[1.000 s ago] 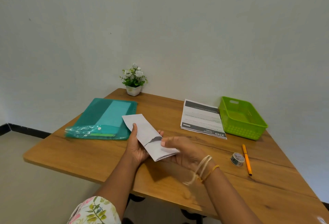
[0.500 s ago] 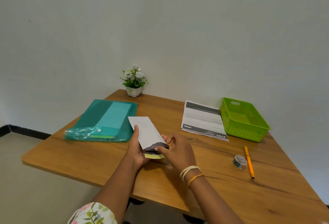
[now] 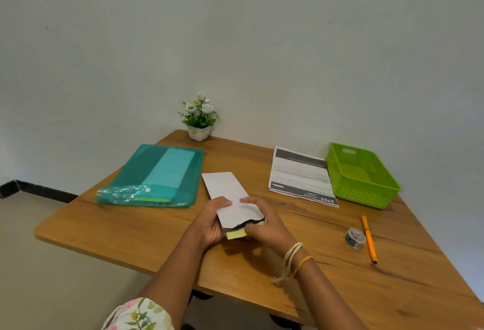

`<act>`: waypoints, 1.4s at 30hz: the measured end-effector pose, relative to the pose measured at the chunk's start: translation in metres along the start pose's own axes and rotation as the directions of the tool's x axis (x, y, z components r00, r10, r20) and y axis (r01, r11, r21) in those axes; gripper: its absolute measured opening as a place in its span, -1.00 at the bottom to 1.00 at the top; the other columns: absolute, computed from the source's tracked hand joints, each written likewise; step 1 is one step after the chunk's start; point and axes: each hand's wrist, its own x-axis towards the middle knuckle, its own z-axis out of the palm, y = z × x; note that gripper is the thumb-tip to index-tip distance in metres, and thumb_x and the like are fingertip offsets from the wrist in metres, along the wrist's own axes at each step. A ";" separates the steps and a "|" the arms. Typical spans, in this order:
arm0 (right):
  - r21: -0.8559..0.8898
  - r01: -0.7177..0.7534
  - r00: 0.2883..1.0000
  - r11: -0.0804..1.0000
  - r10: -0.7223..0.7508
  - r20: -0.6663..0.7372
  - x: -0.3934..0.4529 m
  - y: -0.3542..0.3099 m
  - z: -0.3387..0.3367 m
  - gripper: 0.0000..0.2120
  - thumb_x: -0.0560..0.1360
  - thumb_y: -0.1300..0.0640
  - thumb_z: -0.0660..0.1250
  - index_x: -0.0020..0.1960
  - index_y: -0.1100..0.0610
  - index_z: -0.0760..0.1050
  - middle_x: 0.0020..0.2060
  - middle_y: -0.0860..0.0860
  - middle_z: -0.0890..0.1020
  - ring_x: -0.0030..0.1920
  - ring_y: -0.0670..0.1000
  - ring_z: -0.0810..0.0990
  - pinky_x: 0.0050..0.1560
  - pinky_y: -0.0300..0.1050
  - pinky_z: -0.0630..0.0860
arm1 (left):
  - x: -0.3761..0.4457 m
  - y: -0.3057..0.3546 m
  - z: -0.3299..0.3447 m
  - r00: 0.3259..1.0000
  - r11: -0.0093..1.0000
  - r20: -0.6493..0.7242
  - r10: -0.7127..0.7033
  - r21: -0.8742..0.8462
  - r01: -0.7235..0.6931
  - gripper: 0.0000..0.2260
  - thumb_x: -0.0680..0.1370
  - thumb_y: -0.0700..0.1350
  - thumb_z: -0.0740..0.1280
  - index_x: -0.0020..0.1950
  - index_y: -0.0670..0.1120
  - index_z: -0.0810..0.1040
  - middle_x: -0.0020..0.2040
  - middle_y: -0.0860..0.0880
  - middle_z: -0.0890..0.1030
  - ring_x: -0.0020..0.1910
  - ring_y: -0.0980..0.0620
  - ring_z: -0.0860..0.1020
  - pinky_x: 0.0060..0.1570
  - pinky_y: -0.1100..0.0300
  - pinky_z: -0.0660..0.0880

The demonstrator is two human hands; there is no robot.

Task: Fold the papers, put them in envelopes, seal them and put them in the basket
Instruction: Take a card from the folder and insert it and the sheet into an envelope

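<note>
- Step in hand, as I judge it: the folded paper looks already inside the white envelope [image 3: 230, 200], and sealing is about to begin; the flap end with its yellow adhesive strip [image 3: 235, 235] sits nearest the person, still open
- Left hand [image 3: 212, 222] curls round the envelope's left edge, thumb on top; right hand [image 3: 264, 224] pinches the mouth end, fingers bent over the dark inner lining
- The envelope is held just above the wooden table [image 3: 157, 230], near its middle, between the teal plastic folder [image 3: 157, 175] and the printed sheet [image 3: 301, 175]
- Long axis runs from the person away and slightly left; the closed end points toward the far-left, the mouth toward the body
- Next move calls for folding the flap over and pressing it flat; the green basket [image 3: 364, 175] waits well apart at the far right, holding nothing I can see
</note>
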 end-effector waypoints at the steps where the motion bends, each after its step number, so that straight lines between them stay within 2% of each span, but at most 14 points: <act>1: -0.077 0.028 0.998 0.997 -0.024 0.055 -0.005 0.002 -0.004 -0.48 0.37 0.36 0.35 0.21 -0.09 0.42 0.09 -0.07 0.44 -0.04 -0.05 0.51 -0.24 -0.33 0.51 | 0.002 -0.001 0.000 1.000 1.000 -0.012 -0.004 0.027 0.005 -0.28 0.31 -0.34 0.43 0.43 -0.21 0.26 0.24 -0.38 0.47 0.17 -0.36 0.52 0.14 -0.28 0.49; 4: -0.357 0.069 0.996 0.932 -0.043 0.081 -0.010 0.017 -0.013 -0.41 0.35 0.27 0.38 0.28 -0.16 0.36 0.23 -0.03 0.39 0.09 -0.04 0.46 -0.08 -0.34 0.46 | 0.006 -0.004 0.004 0.999 0.992 -0.035 0.030 0.123 -0.025 -0.50 0.47 -0.35 0.31 0.39 -0.27 0.30 0.24 -0.38 0.51 0.16 -0.34 0.55 0.10 -0.28 0.51; 7: -0.506 0.091 0.989 0.858 -0.137 -0.055 -0.012 0.028 -0.018 -0.53 0.42 0.20 0.38 0.27 -0.11 0.41 0.25 -0.01 0.43 0.13 -0.10 0.39 0.05 -0.41 0.37 | 0.008 -0.006 0.019 0.985 0.936 -0.139 0.102 0.349 -0.048 -0.63 0.58 -0.29 0.26 0.38 -0.24 0.30 0.18 -0.28 0.55 0.08 -0.25 0.60 -0.06 -0.13 0.62; 10: -0.532 0.063 0.974 0.844 -0.169 -0.153 -0.014 0.035 -0.021 -0.56 0.43 0.05 0.41 0.27 -0.12 0.42 0.22 0.00 0.45 0.09 -0.11 0.39 -0.01 -0.44 0.39 | 0.012 -0.014 0.029 0.906 0.751 -0.256 0.337 0.653 -0.095 -0.45 0.59 -0.11 0.31 0.51 -0.07 0.14 0.24 -0.14 0.49 0.04 -0.12 0.58 -0.16 0.01 0.63; 12: -0.582 0.031 0.980 0.813 -0.138 -0.140 -0.015 0.041 -0.022 -0.47 0.40 -0.01 0.42 0.32 -0.16 0.36 0.26 -0.01 0.39 0.17 -0.05 0.41 0.09 -0.35 0.45 | 0.007 -0.019 0.027 0.830 0.523 -0.192 0.523 0.842 -0.134 -0.38 0.57 -0.05 0.33 0.54 0.00 0.08 0.20 -0.09 0.48 0.02 -0.04 0.57 -0.27 0.18 0.57; 15: -0.523 0.028 0.975 0.852 -0.137 -0.172 -0.016 0.049 -0.021 -0.44 0.38 0.03 0.43 0.31 -0.22 0.35 0.29 -0.05 0.37 0.28 -0.01 0.38 0.14 -0.33 0.40 | -0.003 -0.021 0.008 0.771 0.282 -0.029 0.636 0.939 -0.198 -0.52 0.56 -0.10 0.33 0.46 0.00 0.30 0.24 -0.13 0.46 0.12 -0.02 0.53 -0.27 0.39 0.43; 17: -0.451 0.070 0.949 0.890 -0.198 -0.244 -0.014 0.053 -0.024 -0.46 0.35 0.10 0.45 0.23 -0.27 0.36 0.23 -0.09 0.43 0.25 -0.04 0.40 0.16 -0.31 0.41 | -0.011 -0.023 -0.004 0.758 0.169 0.099 0.645 0.948 -0.268 -0.66 0.57 -0.18 0.29 0.34 0.02 0.45 0.25 -0.08 0.45 0.18 0.02 0.50 -0.13 0.41 0.42; 19: -0.413 0.092 0.933 0.906 -0.224 -0.283 -0.014 0.053 -0.027 -0.47 0.35 0.19 0.43 0.20 -0.24 0.40 0.21 -0.09 0.45 0.26 -0.03 0.42 0.15 -0.32 0.46 | -0.017 -0.027 -0.012 0.760 0.048 0.220 0.612 0.948 -0.313 -0.68 0.58 -0.25 0.24 0.24 0.07 0.52 0.22 0.00 0.45 0.21 0.04 0.49 -0.03 0.40 0.48; 23: -0.444 0.111 0.946 0.889 -0.231 -0.226 -0.020 0.050 -0.028 -0.43 0.36 0.38 0.28 0.19 -0.17 0.47 0.39 -0.01 0.34 0.42 0.00 0.29 0.29 -0.33 0.34 | -0.019 -0.035 -0.011 0.798 -0.195 0.353 0.489 0.936 -0.295 -0.62 0.56 -0.28 0.23 0.24 0.12 0.55 0.38 0.08 0.41 0.36 0.08 0.37 0.26 0.17 0.46; 26: -0.522 0.103 0.946 0.846 -0.245 -0.210 -0.020 0.052 -0.025 -0.44 0.40 0.43 0.24 0.19 -0.15 0.50 0.45 -0.03 0.29 0.46 -0.01 0.23 0.32 -0.37 0.17 | -0.018 -0.037 -0.010 0.832 -0.238 0.343 0.436 0.936 -0.260 -0.59 0.56 -0.27 0.21 0.27 0.15 0.53 0.42 0.11 0.41 0.40 0.09 0.34 0.31 0.14 0.42; 30: -0.521 0.097 0.942 0.848 -0.247 -0.226 -0.019 0.053 -0.025 -0.42 0.41 0.46 0.22 0.19 -0.14 0.52 0.44 -0.03 0.33 0.45 -0.01 0.27 0.35 -0.32 0.19 | -0.019 -0.037 -0.010 0.840 -0.264 0.343 0.421 0.932 -0.248 -0.61 0.58 -0.22 0.20 0.31 0.17 0.50 0.41 0.13 0.42 0.40 0.11 0.35 0.35 0.14 0.38; 35: -0.492 0.130 0.950 0.861 -0.250 -0.186 -0.020 0.055 -0.033 -0.41 0.42 0.48 0.19 0.20 -0.12 0.53 0.37 -0.05 0.43 0.39 -0.07 0.35 0.26 -0.52 0.20 | -0.021 -0.040 -0.004 0.864 -0.435 0.336 0.375 0.887 -0.156 -0.58 0.64 -0.15 0.12 0.47 0.19 0.30 0.51 0.14 0.27 0.50 0.13 0.18 0.50 0.03 -0.01; 38: -0.443 0.135 0.949 0.886 -0.245 -0.201 -0.019 0.055 -0.037 -0.51 0.46 0.43 0.25 0.19 -0.08 0.56 0.32 -0.06 0.50 0.35 -0.11 0.40 0.34 -0.32 0.30 | -0.021 -0.040 -0.003 0.871 -0.440 0.318 0.373 0.888 -0.136 -0.52 0.64 -0.18 0.09 0.52 0.16 0.18 0.54 0.10 0.20 0.53 0.12 0.11 0.51 0.03 -0.04; 42: -0.284 0.135 0.941 0.949 -0.213 -0.263 -0.018 0.058 -0.040 -0.52 0.42 0.43 0.30 0.10 -0.12 0.57 0.24 -0.08 0.53 0.27 -0.10 0.46 0.25 -0.26 0.46 | -0.028 -0.040 0.002 0.864 -0.382 0.279 0.418 0.917 -0.112 -0.49 0.63 -0.23 0.10 0.54 0.14 0.15 0.55 0.07 0.19 0.53 0.04 0.11 0.50 0.03 0.02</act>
